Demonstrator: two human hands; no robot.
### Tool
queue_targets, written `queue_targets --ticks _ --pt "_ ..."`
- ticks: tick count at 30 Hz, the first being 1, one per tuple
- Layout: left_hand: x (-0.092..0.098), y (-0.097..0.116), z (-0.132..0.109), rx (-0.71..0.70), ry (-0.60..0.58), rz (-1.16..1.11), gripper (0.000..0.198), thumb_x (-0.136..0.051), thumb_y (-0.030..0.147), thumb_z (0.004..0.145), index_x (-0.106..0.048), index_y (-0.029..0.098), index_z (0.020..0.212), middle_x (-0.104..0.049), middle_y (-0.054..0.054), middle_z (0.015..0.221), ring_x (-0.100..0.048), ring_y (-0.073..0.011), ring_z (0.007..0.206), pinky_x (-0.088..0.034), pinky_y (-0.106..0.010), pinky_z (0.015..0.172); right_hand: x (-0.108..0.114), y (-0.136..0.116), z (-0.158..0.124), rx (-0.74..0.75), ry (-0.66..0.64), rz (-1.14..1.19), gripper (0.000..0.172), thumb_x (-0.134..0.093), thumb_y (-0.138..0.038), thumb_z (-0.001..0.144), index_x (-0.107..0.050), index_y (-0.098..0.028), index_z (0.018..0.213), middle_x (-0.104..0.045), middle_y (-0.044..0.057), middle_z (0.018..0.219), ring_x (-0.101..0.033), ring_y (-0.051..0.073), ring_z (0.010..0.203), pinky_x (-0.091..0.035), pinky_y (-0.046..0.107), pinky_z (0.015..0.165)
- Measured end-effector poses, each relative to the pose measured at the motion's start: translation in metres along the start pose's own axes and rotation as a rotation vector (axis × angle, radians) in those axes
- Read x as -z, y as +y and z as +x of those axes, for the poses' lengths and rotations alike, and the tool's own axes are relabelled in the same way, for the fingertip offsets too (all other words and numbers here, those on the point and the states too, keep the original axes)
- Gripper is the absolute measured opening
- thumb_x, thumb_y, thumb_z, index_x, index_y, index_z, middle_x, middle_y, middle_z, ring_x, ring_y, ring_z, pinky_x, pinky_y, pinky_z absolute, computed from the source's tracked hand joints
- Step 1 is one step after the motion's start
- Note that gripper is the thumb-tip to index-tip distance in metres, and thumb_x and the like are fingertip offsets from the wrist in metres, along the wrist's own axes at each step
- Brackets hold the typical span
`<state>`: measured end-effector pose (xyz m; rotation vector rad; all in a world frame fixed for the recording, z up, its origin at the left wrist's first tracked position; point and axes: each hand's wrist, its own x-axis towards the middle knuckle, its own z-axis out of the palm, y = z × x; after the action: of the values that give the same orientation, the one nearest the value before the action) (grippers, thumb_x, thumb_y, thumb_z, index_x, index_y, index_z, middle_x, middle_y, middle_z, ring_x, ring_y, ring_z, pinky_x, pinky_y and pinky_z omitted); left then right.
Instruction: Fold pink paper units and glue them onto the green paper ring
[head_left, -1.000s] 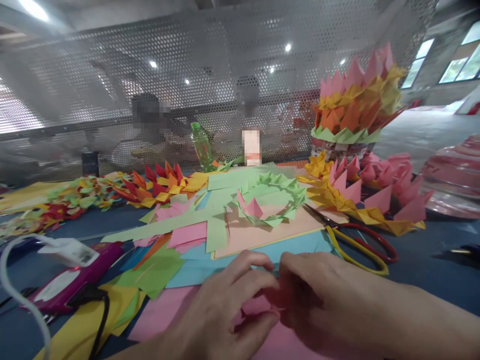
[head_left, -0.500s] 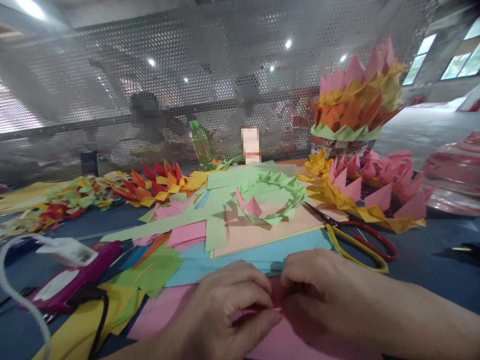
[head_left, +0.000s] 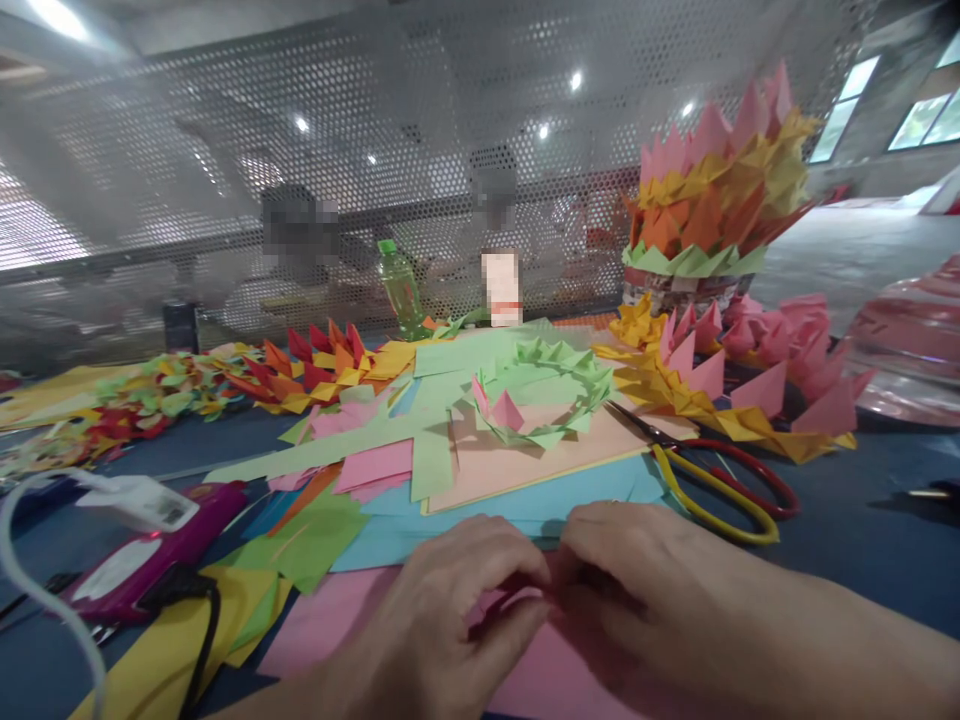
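My left hand (head_left: 469,600) and my right hand (head_left: 652,590) meet at the front of the table, fingertips pinched together. Between them is a small piece of pink paper, mostly covered by the fingers. Beneath lie pink paper sheets (head_left: 322,620), partly covered by both hands. Just beyond, blue paper (head_left: 517,515) and a peach sheet (head_left: 480,470) are stacked. A ring of folded green paper (head_left: 592,385) rests on the stack, with a folded pink petal (head_left: 507,412) at its near left. Scissors (head_left: 705,480) with red and yellow handles lie right of the ring, blades partly apart.
A purple power strip (head_left: 187,530) with a white plug and cables lies left. Folded orange and red pieces (head_left: 322,370) and a green bottle (head_left: 399,290) are behind. A tall paper lotus (head_left: 712,200), yellow-pink petal strips (head_left: 757,390) and a clear container (head_left: 907,350) stand right.
My hands have drawn slightly closer, and the left fingers have shifted a little. The pink edge seen between the fingertips before is now mostly hidden. Other things stay in place.
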<state>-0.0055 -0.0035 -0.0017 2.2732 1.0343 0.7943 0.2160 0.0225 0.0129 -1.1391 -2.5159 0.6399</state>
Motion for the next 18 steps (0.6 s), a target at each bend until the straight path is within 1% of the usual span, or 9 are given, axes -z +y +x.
queue_targets --ticks 4,7,12,15,18 --pt "0.0004 0.0009 0.0024 0.000 -0.017 -0.016 0.015 -0.058 0.009 0.093 -0.061 0.024 0.097 -0.064 0.003 0.088 -0.057 -0.0129 0.083 -0.042 -0.025 0.075 0.0016 0.0032 -0.0021 -0.008 -0.075 0.008 0.011 -0.055 -0.014 0.086 -0.063 -0.020 0.083 -0.063 0.000 0.080 -0.055 0.014 0.069 -0.029 0.027 0.061" --pt "0.0003 0.0025 0.0045 0.012 -0.022 -0.026 0.017 -0.057 0.007 0.092 -0.061 0.023 0.096 -0.064 0.003 0.089 -0.057 -0.0129 0.085 -0.042 -0.024 0.076 0.0010 0.0039 -0.0022 0.009 -0.061 0.016 0.011 -0.054 -0.015 0.087 -0.062 -0.020 0.084 -0.063 0.000 0.081 -0.055 0.014 0.070 -0.030 0.027 0.062" --pt "-0.0012 0.0041 0.0039 0.026 -0.007 0.005 0.024 -0.053 0.000 0.087 -0.059 0.023 0.095 -0.063 0.003 0.090 -0.058 -0.0132 0.087 -0.042 -0.025 0.077 0.0015 0.0013 0.0009 0.010 -0.047 0.005 0.011 -0.056 -0.014 0.089 -0.064 -0.020 0.086 -0.064 0.001 0.082 -0.055 0.014 0.071 -0.032 0.026 0.063" --pt "-0.0020 0.0038 0.0043 0.055 -0.017 0.020 0.023 -0.055 0.003 0.087 -0.060 0.023 0.096 -0.063 0.002 0.091 -0.058 -0.0140 0.087 -0.042 -0.026 0.078 0.0035 -0.0013 0.0026 0.012 -0.069 -0.021 0.010 -0.056 -0.012 0.087 -0.064 -0.019 0.085 -0.063 0.001 0.080 -0.055 0.015 0.071 -0.032 0.027 0.064" --pt "-0.0021 0.0038 0.0050 0.085 -0.046 0.034 0.020 -0.056 0.005 0.088 -0.059 0.023 0.096 -0.063 0.002 0.093 -0.058 -0.0148 0.090 -0.041 -0.027 0.079 0.0041 -0.0045 0.0033 -0.018 -0.105 -0.047 0.010 -0.057 -0.011 0.088 -0.063 -0.017 0.084 -0.063 0.002 0.082 -0.056 0.016 0.072 -0.033 0.027 0.065"
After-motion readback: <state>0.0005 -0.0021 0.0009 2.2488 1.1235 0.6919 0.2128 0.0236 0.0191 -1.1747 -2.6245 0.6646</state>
